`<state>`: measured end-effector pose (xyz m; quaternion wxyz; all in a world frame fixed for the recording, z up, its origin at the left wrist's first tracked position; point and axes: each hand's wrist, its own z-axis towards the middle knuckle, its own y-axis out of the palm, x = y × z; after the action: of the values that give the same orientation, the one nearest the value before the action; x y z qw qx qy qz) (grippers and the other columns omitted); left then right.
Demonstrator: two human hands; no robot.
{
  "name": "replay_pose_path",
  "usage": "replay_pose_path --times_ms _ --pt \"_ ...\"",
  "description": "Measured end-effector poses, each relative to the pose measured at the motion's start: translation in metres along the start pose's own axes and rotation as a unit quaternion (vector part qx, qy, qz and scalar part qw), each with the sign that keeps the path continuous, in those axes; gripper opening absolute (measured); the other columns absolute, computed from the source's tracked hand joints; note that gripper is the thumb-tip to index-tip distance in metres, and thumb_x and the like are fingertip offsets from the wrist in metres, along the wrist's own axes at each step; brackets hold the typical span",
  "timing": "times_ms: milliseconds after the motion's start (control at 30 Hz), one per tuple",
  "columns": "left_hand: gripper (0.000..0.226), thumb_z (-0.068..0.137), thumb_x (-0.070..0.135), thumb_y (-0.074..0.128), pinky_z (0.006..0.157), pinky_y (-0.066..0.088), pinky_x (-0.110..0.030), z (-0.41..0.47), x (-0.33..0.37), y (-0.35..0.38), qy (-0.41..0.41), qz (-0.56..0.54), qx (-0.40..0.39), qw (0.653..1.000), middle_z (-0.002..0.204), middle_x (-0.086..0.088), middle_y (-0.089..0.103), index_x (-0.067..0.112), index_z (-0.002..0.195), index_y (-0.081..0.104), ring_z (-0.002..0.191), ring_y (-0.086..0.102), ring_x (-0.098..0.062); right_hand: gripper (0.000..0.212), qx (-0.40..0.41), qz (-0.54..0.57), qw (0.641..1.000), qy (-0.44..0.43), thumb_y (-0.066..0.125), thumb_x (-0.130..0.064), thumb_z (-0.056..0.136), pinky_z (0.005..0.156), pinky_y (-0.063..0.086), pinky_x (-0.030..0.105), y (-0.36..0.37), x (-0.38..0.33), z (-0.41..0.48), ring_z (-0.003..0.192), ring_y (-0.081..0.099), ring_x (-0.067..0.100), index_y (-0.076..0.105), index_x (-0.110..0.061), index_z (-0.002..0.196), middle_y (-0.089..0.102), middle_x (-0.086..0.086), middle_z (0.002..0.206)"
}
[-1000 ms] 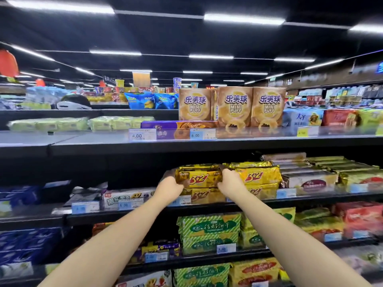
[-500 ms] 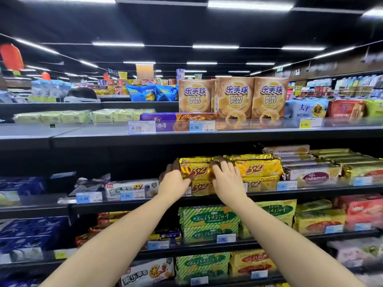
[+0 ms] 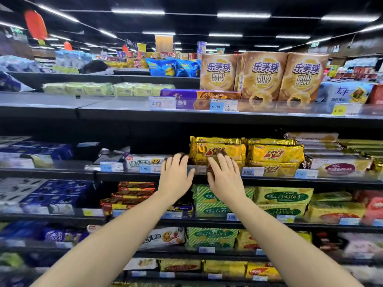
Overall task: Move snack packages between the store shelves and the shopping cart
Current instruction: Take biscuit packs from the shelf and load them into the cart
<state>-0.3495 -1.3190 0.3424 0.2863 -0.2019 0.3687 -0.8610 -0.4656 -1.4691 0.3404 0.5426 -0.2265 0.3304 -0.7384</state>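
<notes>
Both hands have released the gold snack pack (image 3: 230,150) and eased back: the left hand (image 3: 175,179) and right hand (image 3: 224,181) are spread wide, holding nothing. The pack lies on its stack at their 12 o'clock, seemingly just placed on the shelf (image 3: 124,176). A matching stack (image 3: 275,154) sits at its 3 o'clock, under the store's strip lights.

Red lantern (image 3: 35,24) — ceiling light strips (image 3: 137,11)

Both arms reach toward the middle shelf (image 3: 269,180). The left hand (image 3: 176,179) and right hand (image 3: 224,181) are spread flat, fingers (image 3: 224,165) straight, in front of a stack of gold 3+2 packages (image 3: 228,149) (contact is hard to judge). Mini Puff boxes (image 3: 262,75) stand on the shelf above.
</notes>
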Motion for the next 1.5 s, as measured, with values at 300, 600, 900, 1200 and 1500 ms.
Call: replay_pose_path --times_ms 300,600,900,1200,1500 --pt "0.039 0.1 0.04 0.049 0.12 0.022 -0.046 -0.116 -0.137 -0.072 0.005 0.035 -0.091 0.995 0.136 0.004 0.057 0.024 0.133 0.058 0.132 0.047 -0.02 0.048 -0.095 0.033 0.994 -0.051 0.058 -0.032 0.097 0.114 0.036 0.046 0.016 -0.167 -0.039 0.142 0.041 0.03 0.054 -0.016 0.141 0.047 0.012 0.151" --pt "0.044 0.1 0.044 0.04 0.12 0.023 -0.05 -0.293 -0.342 -0.17 -0.151 0.117 -0.196 0.962 0.138 0.003 0.052 0.027 0.14 0.05 0.134 0.043 -0.023 0.05 -0.257 0.095 0.947 -0.167 0.043 -0.039 0.102 0.116 0.027 0.041 0.06 -0.433 -0.078 0.145 0.03 0.025 0.038 -0.022 0.149 0.036 0.004 0.155" --pt "0.045 0.096 0.045 0.039 0.116 0.023 -0.047 -0.427 -0.474 -0.265 -0.337 0.195 -0.234 0.891 0.137 0.0 0.053 0.027 0.136 0.051 0.129 0.046 -0.025 0.044 -0.322 0.151 0.879 -0.317 0.046 -0.039 0.098 0.107 0.037 0.043 0.089 -0.663 -0.1 0.134 0.042 0.026 0.047 -0.023 0.14 0.049 0.003 0.14" --pt "0.041 0.1 0.039 0.038 0.116 0.024 -0.054 -0.507 -0.586 -0.317 -0.488 0.208 -0.254 0.809 0.142 -0.006 0.047 0.024 0.137 0.048 0.133 0.042 -0.033 0.038 -0.328 0.212 0.793 -0.468 0.05 -0.038 0.094 0.095 0.047 0.045 0.137 -0.843 -0.094 0.119 0.055 0.03 0.056 -0.02 0.127 0.06 0.005 0.124" --pt "0.038 0.101 0.034 0.039 0.116 0.026 -0.05 -0.528 -0.677 -0.339 -0.564 0.238 -0.272 0.742 0.135 -0.007 0.053 0.021 0.135 0.05 0.125 0.048 -0.031 0.047 -0.382 0.204 0.699 -0.569 0.046 -0.035 0.097 0.1 0.045 0.044 0.2 -0.967 -0.071 0.127 0.051 0.029 0.045 -0.023 0.142 0.051 0.005 0.138"
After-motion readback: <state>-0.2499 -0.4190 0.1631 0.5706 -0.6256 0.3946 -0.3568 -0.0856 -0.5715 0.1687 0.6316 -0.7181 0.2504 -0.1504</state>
